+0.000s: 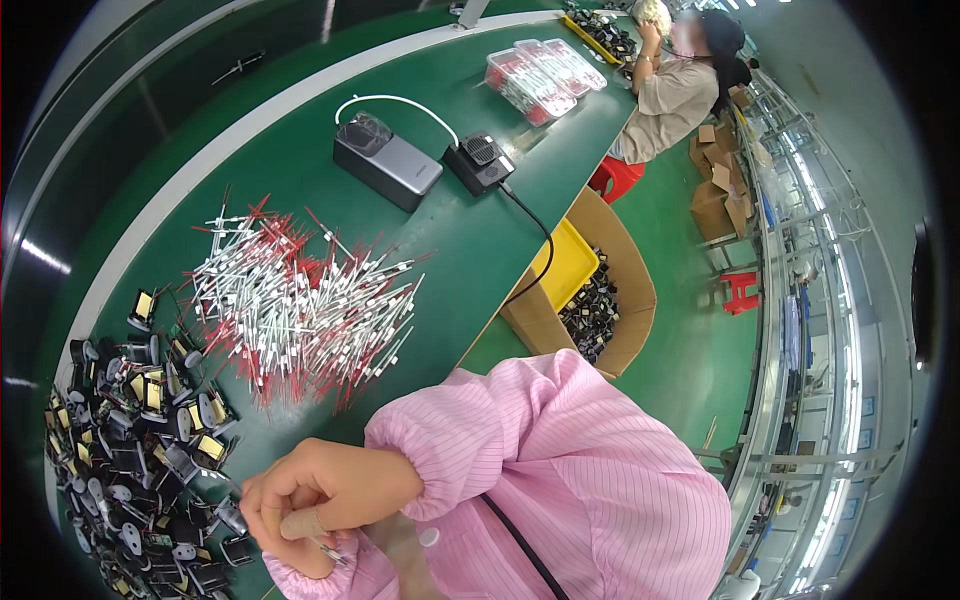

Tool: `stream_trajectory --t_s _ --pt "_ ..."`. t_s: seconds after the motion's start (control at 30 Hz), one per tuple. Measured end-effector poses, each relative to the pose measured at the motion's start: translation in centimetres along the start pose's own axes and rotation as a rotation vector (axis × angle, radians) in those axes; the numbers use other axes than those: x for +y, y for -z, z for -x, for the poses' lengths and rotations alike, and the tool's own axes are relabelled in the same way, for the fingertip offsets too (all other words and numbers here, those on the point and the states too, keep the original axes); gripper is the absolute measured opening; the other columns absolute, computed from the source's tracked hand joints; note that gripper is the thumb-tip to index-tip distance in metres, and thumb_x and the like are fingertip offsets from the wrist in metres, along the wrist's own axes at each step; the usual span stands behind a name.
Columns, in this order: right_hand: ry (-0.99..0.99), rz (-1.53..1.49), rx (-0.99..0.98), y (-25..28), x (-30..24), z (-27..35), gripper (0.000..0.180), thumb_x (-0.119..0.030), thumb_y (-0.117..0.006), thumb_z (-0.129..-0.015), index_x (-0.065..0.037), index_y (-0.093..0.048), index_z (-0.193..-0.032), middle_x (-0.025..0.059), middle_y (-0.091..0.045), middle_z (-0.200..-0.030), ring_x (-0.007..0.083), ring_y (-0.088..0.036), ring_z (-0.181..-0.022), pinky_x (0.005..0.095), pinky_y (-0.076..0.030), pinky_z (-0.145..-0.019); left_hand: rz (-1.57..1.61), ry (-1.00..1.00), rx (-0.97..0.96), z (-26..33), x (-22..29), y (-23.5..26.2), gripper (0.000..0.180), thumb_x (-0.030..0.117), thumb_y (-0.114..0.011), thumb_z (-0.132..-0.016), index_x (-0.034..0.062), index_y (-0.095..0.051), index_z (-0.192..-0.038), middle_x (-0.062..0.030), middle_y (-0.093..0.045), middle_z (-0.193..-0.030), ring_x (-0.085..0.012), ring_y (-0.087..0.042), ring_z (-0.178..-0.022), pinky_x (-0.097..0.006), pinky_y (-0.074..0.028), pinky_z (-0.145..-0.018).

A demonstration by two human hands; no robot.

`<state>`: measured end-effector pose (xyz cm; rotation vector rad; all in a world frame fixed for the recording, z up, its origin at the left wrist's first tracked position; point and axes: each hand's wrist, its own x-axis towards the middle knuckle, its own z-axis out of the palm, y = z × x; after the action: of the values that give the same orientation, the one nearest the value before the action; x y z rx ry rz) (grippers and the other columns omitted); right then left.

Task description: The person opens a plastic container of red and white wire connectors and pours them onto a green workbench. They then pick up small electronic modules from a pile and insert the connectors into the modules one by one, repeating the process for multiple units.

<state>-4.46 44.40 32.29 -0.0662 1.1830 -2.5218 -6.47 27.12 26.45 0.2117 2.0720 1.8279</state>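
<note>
My right hand [345, 485], in a pink striped sleeve, is closed in a pinch, with a beige cover on one finger. My left hand [300, 558] lies just beneath it, mostly hidden, its fingers bent. A thin pale piece shows below the right fingers, too small to name; whatever else they grip is hidden. Close to the hands on the left spreads a heap of small black-and-grey plastic assemblies [130, 455], several with yellow faces. Beyond the hands lies a large pile of red and white wires [310, 310] with white connectors.
Past the wires stand a grey box-shaped device [387, 165] and a black adapter [478, 163] with cables. Clear plastic boxes [540, 80] sit farther along the green table. A cardboard box [635, 300] with a yellow tray [565, 262] stands beside the edge. Another person [675, 95] sits at the far end.
</note>
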Motion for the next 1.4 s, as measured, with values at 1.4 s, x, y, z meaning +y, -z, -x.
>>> stream_trajectory --t_s 1.4 --pt "0.169 0.684 0.032 2.9 -2.4 0.2 0.011 -0.001 -0.073 -0.078 -0.003 -0.073 -0.089 0.0055 -0.061 -0.087 0.0131 -0.06 -0.068 0.0238 -0.047 -0.058 0.272 -0.22 -0.408 -1.4 2.7 1.0 0.009 -0.008 -0.063 -0.078 -0.0042 -0.067 -0.085 -0.0151 -0.056 -0.1 -0.0162 -0.058 -0.081 -0.025 -0.047 -0.067"
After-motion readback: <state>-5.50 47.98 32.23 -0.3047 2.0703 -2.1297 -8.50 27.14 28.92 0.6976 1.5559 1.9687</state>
